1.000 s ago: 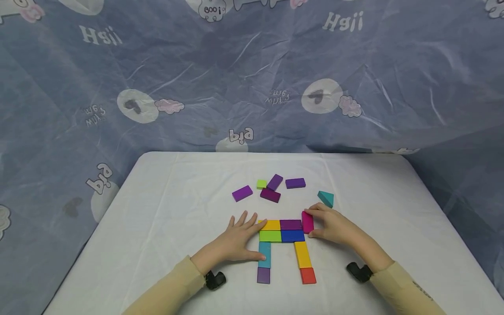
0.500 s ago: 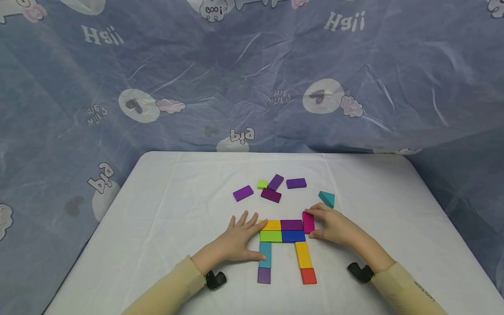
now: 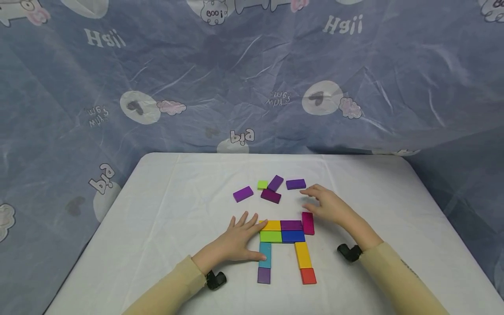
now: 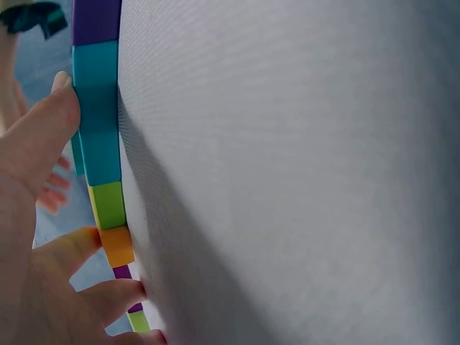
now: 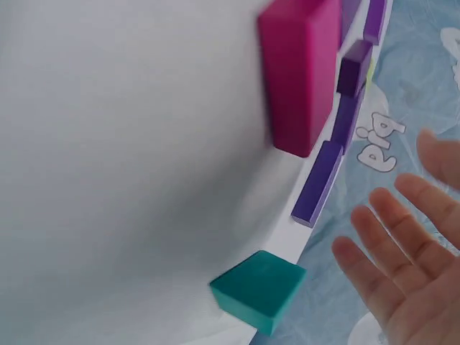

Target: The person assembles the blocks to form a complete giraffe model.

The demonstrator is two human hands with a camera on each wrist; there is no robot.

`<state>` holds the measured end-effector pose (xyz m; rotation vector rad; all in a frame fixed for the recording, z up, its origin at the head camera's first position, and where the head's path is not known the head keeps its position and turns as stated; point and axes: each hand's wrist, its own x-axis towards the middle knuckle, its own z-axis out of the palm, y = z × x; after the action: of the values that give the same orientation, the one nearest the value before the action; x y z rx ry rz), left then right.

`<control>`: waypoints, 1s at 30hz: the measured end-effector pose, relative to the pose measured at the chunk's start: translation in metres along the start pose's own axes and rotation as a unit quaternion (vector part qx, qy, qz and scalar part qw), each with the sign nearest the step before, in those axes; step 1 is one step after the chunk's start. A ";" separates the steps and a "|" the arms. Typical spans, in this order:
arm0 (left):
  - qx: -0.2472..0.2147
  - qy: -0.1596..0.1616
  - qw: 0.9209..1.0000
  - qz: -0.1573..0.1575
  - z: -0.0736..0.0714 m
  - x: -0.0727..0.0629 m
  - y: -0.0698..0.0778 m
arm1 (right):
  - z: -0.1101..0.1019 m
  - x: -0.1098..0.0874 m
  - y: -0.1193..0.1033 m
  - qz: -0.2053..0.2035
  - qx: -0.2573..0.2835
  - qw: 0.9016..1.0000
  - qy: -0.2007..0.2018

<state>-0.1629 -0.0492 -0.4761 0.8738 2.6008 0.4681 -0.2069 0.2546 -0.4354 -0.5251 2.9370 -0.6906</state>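
My left hand (image 3: 236,240) lies with fingers spread at the left side of a flat arrangement of coloured blocks. Its index finger touches a yellow block (image 3: 272,225), and its thumb rests on a light-blue block (image 3: 265,251). Beside the arrangement's upper right corner, a magenta block (image 3: 308,223) stands against a purple block (image 3: 291,225). Beyond it, my right hand (image 3: 330,204) is raised with loosely extended fingers and holds nothing. In the right wrist view, a teal wedge-shaped block (image 5: 259,291) lies near that hand, apart from it; the hand covers it in the head view.
At the back lie loose purple blocks (image 3: 243,194), a dark plum block (image 3: 271,196) and a small green block (image 3: 262,185). The arrangement also has green, blue, orange-yellow and red (image 3: 309,276) blocks. A patterned curtain (image 3: 252,78) hangs behind the white table (image 3: 177,188).
My right hand has let go of the magenta block and moved away from me, over the teal block. The magenta block stays beside the purple one. My left hand has not moved.
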 end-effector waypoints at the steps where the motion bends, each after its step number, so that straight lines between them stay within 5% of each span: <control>1: 0.000 0.000 1.000 -0.001 0.000 0.000 0.000 | -0.001 0.006 0.001 -0.002 -0.002 1.000 0.008; 13: 0.003 0.002 1.000 0.003 0.001 0.000 -0.002 | 0.005 0.054 0.009 0.013 -0.019 1.000 0.006; 30: 0.009 0.002 1.000 -0.001 0.003 0.002 -0.002 | 0.016 0.067 0.013 0.031 -0.057 0.998 0.005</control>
<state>-0.1640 -0.0492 -0.4796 0.8781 2.6134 0.4460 -0.2712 0.2359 -0.4554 -0.4383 2.9998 -0.5239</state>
